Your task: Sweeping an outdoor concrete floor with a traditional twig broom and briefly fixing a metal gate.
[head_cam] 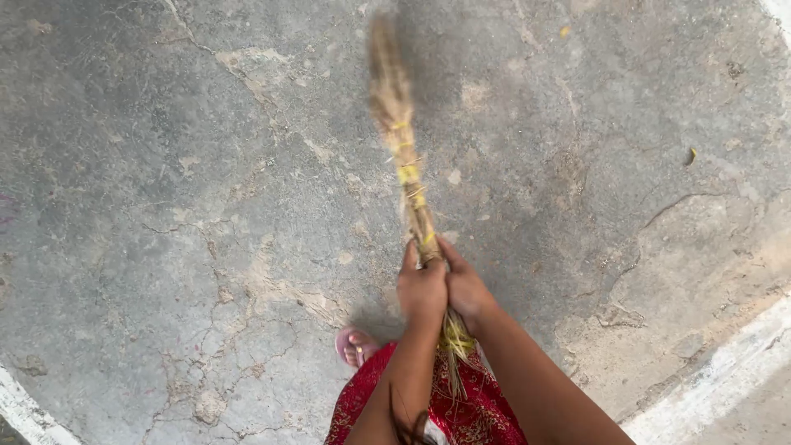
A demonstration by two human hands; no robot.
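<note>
2 bare forearms stretched forward and converging, left hand [422, 290] and right hand [463, 284] fisted side by side.

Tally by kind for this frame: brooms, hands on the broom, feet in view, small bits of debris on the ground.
Brooms: 1, a straw broom
Hands on it: 2, left hand and right hand
Feet in view: 1, a foot in a pink sandal
Debris bits on the cracked concrete floor: 2 clearly visible
Total: 6

Both forearms are bare, without sleeves. A red patterned fabric garment [474, 416] covers the lap, and a pink sandal [353, 344] is on one foot near left.
</note>
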